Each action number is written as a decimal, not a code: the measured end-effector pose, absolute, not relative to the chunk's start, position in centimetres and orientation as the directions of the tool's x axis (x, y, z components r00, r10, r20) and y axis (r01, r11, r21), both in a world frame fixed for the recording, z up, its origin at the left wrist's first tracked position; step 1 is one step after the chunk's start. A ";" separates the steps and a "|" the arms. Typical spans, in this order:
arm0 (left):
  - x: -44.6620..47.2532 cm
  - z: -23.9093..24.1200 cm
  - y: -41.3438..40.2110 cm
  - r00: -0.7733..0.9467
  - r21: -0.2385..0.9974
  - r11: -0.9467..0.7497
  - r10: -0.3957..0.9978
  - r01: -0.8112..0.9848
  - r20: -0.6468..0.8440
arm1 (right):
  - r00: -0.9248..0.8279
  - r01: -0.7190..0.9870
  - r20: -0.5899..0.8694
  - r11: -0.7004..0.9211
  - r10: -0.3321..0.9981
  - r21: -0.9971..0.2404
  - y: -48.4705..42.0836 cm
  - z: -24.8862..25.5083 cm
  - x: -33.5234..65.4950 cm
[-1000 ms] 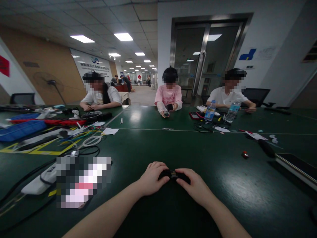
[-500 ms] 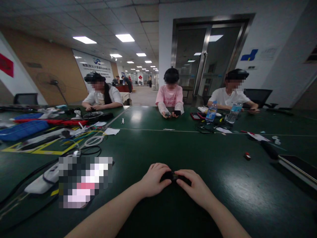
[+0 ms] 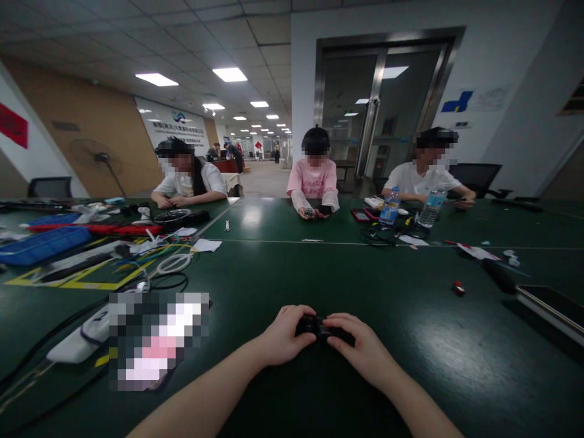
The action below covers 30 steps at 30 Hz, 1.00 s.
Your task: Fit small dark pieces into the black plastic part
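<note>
Low in the middle of the head view, a small dark black object (image 3: 322,329) lies between my two hands at the green table's (image 3: 274,274) surface. Its kind cannot be made out, since fingers cover much of it. My left hand (image 3: 286,336) is closed round its left end, fingers over the top and thumb along the near side. The right end is gripped by my right hand (image 3: 360,344) in the same way, fingers above and thumb below. Between the fingertips a short, slightly shiny middle part shows.
To the left lie a blurred-out phone-like slab (image 3: 159,347), a white power strip (image 3: 82,337), cables and a blue tray (image 3: 45,243). A small red item (image 3: 458,288) and a dark flat device (image 3: 552,307) lie right. Two bottles (image 3: 431,208) stand farther off. Three people sit opposite.
Both hands keep their hold on the black object, and a little more of its middle shows between the fingertips. The whole view has shifted slightly.
</note>
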State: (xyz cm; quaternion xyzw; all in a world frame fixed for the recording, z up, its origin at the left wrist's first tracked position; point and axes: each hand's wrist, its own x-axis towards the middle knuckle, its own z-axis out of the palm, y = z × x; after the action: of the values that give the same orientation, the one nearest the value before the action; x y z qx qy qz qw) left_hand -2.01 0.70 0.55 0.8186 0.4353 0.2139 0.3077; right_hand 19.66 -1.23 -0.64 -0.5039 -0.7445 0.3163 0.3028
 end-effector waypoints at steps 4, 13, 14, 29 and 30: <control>-1.9 0.7 0.7 0.539 0.669 -0.438 0.840 0.601 0.067 | -0.304 0.534 0.127 0.280 0.944 -0.798 -1.2 -0.7 19.7; -1.7 0.9 0.7 0.561 0.605 -0.496 0.822 0.623 0.097 | -0.275 0.581 0.086 0.237 0.958 -0.778 -1.1 -0.7 19.6; -1.7 0.9 0.7 0.562 0.604 -0.499 0.821 0.621 0.100 | -0.278 0.584 0.092 0.244 0.956 -0.774 -1.1 -0.7 19.6; -1.6 1.4 0.5 0.564 0.580 -0.508 0.820 0.637 0.099 | -0.273 0.636 0.079 0.241 0.959 -0.733 -1.6 0.4 18.8; -1.6 1.3 0.5 0.566 0.581 -0.510 0.818 0.634 0.101 | -0.273 0.634 0.079 0.242 0.959 -0.734 -1.6 0.4 18.8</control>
State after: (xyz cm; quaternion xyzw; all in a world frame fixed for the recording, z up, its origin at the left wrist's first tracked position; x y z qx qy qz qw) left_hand -1.57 0.45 1.35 0.8490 0.4278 0.1850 0.2488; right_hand 18.82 -1.61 0.37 -0.5382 -0.7398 0.2991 0.2712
